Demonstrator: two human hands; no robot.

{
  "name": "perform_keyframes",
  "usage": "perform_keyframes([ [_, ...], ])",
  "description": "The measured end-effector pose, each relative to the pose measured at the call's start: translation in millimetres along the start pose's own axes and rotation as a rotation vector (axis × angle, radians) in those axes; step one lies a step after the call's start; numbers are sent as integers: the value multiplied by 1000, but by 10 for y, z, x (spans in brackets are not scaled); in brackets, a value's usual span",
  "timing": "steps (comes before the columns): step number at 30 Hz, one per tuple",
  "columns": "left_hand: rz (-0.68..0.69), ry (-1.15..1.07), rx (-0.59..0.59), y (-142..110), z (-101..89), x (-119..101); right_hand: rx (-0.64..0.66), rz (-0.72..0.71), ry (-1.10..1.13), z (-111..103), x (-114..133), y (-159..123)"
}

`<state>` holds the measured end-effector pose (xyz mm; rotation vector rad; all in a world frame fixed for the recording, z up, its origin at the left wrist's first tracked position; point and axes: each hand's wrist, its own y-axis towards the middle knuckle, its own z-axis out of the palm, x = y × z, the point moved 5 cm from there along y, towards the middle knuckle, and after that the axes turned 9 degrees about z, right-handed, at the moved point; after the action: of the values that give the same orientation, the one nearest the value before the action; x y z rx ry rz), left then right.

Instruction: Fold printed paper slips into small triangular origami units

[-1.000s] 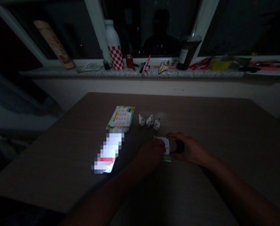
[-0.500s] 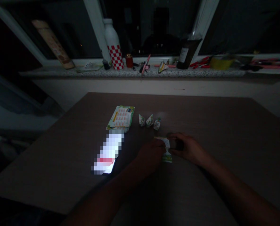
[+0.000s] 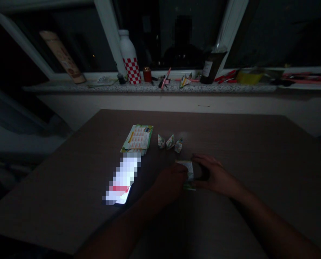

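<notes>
In the dim head view, a small printed sheet of paper [image 3: 188, 166], white with green edges, lies on the table in front of me. My left hand [image 3: 173, 178] is closed at its left side, the curled fingers over the paper and partly hiding it. At the right edge is my right hand [image 3: 214, 174], its thumb and fingers spread apart, the thumb near the lower corner and the fingers near the upper one. Just beyond the paper stand three small folded paper pieces [image 3: 170, 142] in a row.
Left of the folded pieces lies a stack of printed sheets [image 3: 137, 138]. A lit phone [image 3: 122, 181] lies nearer me. On the windowsill stand a red-checked white bottle [image 3: 132, 63], a red jar [image 3: 147, 74], a dark pouch [image 3: 209, 70] and a yellow roll [image 3: 249, 77].
The right thumb has moved down along the sheet's right edge, widening the gap from the fingers. My left hand stays on the paper. The whole view has shifted slightly downward.
</notes>
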<state>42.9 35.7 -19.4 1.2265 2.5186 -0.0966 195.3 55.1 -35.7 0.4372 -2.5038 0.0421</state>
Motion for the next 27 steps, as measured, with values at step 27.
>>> perform_keyframes([
  [27, -324, -164, -499, -122, -191, 229, -319, -51, 286, -126, 161, -71],
])
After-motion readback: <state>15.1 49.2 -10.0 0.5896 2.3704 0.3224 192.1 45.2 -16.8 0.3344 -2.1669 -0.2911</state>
